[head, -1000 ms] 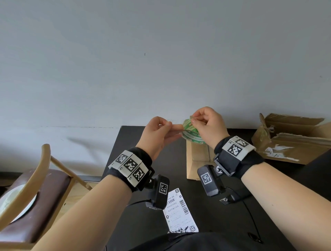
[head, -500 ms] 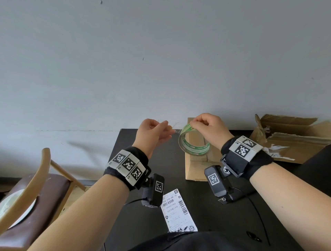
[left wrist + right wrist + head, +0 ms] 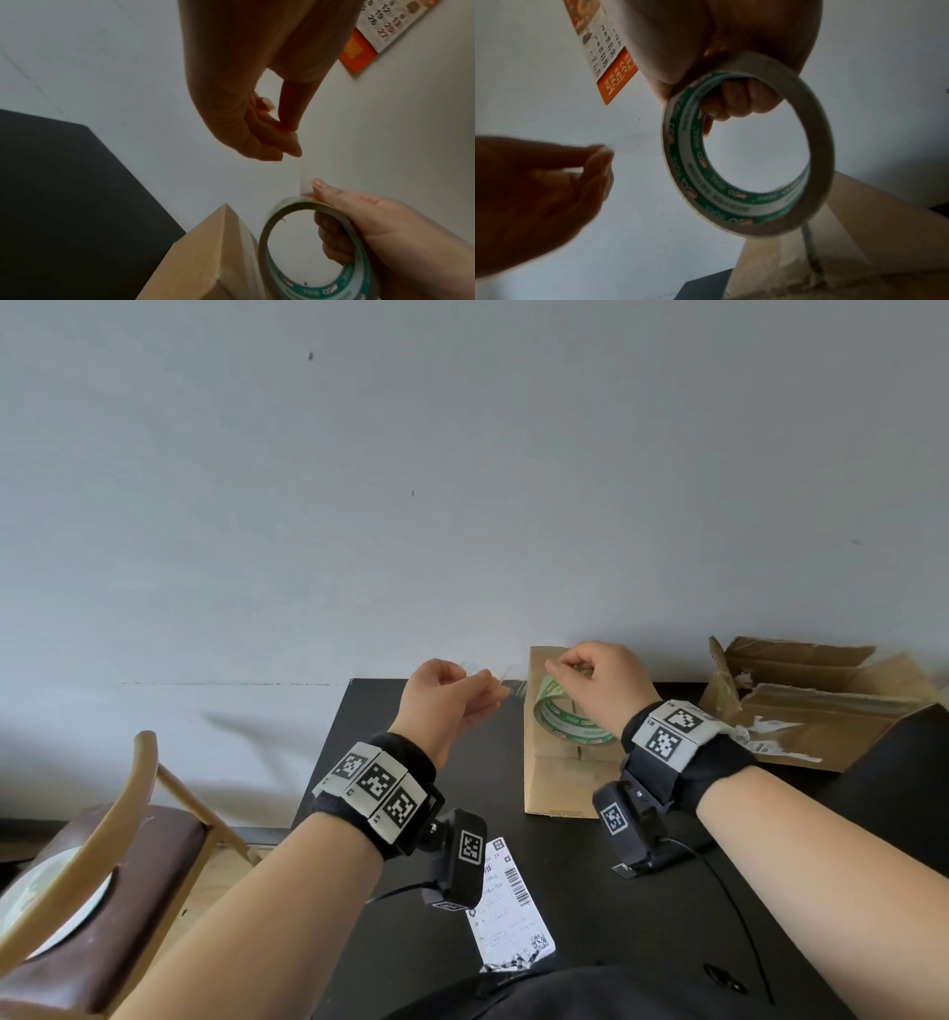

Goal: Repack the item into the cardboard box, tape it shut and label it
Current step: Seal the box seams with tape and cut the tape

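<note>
- Paper shipping label lies nearest on the black tabletop, not yet used.
- Left hand pinches the free end of clear tape between thumb and fingers; right hand curls round the tape roll, fingers through its core.
- Beyond them the closed cardboard box sits on the tabletop, right under the roll; taping is the step in hand.
- Next, I judge, the strip must be drawn longer and laid along the seam.
- Only the wrist views show the wall calendar; only the head view shows the torn carton and chair.
</note>
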`<control>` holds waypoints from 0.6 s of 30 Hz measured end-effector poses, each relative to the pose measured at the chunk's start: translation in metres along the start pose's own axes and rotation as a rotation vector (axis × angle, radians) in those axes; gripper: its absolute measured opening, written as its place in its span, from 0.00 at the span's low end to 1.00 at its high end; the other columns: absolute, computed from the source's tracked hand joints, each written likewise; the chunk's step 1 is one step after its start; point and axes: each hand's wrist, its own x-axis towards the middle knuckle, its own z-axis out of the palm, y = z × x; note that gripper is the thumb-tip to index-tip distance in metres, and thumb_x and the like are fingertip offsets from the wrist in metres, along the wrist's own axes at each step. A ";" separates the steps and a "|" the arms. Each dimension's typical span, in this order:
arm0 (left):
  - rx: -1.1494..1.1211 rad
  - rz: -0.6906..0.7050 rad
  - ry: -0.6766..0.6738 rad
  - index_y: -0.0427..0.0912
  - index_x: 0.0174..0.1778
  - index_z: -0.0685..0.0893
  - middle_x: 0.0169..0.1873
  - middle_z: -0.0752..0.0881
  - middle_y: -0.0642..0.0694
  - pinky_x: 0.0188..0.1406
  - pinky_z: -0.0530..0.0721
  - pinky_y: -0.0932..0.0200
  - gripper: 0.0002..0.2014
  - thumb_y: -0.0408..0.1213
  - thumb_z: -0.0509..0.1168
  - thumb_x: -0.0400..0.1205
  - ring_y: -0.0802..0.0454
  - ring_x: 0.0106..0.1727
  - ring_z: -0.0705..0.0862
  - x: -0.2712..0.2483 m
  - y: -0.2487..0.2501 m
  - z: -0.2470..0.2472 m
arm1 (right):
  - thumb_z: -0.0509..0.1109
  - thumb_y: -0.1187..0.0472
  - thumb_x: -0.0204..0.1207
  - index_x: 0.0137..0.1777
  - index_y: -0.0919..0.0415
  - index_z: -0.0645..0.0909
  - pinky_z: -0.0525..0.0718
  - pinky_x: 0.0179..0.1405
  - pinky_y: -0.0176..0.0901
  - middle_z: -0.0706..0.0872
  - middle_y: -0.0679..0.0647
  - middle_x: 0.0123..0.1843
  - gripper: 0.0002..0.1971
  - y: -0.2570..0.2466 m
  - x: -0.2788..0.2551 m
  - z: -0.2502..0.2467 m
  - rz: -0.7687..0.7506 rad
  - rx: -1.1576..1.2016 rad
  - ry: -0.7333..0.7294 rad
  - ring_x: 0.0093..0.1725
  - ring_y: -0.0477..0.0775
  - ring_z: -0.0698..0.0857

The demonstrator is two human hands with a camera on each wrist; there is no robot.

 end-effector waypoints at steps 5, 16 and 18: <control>0.010 -0.001 0.034 0.37 0.40 0.73 0.38 0.88 0.38 0.40 0.89 0.57 0.08 0.31 0.63 0.83 0.46 0.39 0.91 -0.007 -0.002 -0.002 | 0.66 0.46 0.77 0.38 0.62 0.82 0.73 0.32 0.40 0.80 0.50 0.30 0.18 0.003 -0.008 -0.020 0.034 -0.029 -0.073 0.32 0.51 0.78; 0.146 -0.082 0.140 0.42 0.41 0.71 0.38 0.90 0.39 0.46 0.87 0.52 0.07 0.36 0.61 0.85 0.47 0.39 0.90 -0.002 -0.028 0.014 | 0.64 0.40 0.76 0.31 0.61 0.77 0.74 0.35 0.42 0.79 0.53 0.28 0.23 0.008 -0.027 -0.050 0.266 0.062 -0.324 0.30 0.51 0.78; 0.190 -0.084 0.145 0.42 0.41 0.72 0.38 0.90 0.40 0.46 0.87 0.51 0.07 0.36 0.60 0.84 0.47 0.40 0.90 -0.001 -0.035 0.017 | 0.64 0.41 0.76 0.34 0.64 0.79 0.79 0.39 0.45 0.83 0.57 0.31 0.24 0.012 -0.031 -0.052 0.289 0.085 -0.362 0.32 0.52 0.81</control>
